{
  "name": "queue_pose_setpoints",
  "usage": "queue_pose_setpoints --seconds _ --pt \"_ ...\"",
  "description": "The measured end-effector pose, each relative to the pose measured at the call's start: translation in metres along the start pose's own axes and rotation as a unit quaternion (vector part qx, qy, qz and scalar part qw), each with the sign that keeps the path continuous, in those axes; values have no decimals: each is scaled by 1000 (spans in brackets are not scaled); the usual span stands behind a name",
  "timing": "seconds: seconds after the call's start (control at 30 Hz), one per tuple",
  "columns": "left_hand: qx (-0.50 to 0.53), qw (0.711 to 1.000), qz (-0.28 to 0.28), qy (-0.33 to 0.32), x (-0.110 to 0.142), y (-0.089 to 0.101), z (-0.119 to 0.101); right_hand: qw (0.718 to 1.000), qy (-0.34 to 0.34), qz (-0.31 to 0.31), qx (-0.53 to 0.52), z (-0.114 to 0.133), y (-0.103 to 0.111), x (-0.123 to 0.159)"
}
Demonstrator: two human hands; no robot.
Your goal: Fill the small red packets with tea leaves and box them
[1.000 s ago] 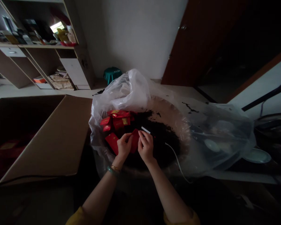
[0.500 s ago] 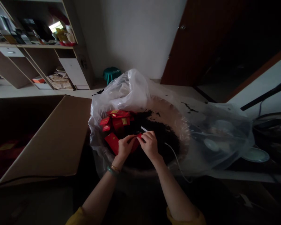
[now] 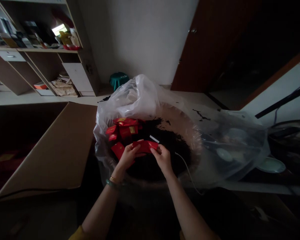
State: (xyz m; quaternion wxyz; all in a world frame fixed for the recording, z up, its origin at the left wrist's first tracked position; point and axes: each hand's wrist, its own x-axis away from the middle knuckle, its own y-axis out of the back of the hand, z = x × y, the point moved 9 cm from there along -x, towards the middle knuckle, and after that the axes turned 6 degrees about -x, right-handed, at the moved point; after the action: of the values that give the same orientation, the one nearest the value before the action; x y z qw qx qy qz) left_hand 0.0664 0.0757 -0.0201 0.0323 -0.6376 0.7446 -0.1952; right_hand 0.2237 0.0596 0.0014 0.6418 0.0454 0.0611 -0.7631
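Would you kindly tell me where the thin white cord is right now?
In the head view, the thin white cord lies just right of the right hand, which grips a red packet; it curves from the dark heap down the picture.

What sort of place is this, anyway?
Probably a dim room in a home or small workplace, judging by the cluttered shelving unit, the reddish-brown door and the open cardboard box.
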Motion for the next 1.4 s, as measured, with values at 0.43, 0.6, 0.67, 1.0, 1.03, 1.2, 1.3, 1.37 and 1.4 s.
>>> queue_pose_setpoints --seconds 0.43,0.6,0.67,1.0,1.03,1.2,1.3,1.37,1.4 --pt "34 998 36 29 11 -3 -14 966 -123 93 -206 2 -26 3" --pt "29 998 14 52 16 1 -14 946 -171 151 -232 -3 -38 6" --pt "9 998 13 56 17 4 -14 951 -180 115 -225 -9 -32 3" --pt "14 999 -36 4 9 22 -16 960 -176 105 -189 -8 -33 2" --pt "9 1000 -28 10 10 22 -15 956 -184 112 -197 -9 -33 3" --pt "-43 999 -8 16 9 26 -13 939 -196 126 -254 -13 -35 1" --pt "-187 976 -91 -63 9 41 -26 945 -188 140 -229 -16 -36 0" --pt "-350 906 -169 -166 20 43 -50 957 -176 144 -178 -19 -34 -2" --pt "-438 849 -195 -222 29 36 -63 963 -166 150 -148 -19 -34 -3"
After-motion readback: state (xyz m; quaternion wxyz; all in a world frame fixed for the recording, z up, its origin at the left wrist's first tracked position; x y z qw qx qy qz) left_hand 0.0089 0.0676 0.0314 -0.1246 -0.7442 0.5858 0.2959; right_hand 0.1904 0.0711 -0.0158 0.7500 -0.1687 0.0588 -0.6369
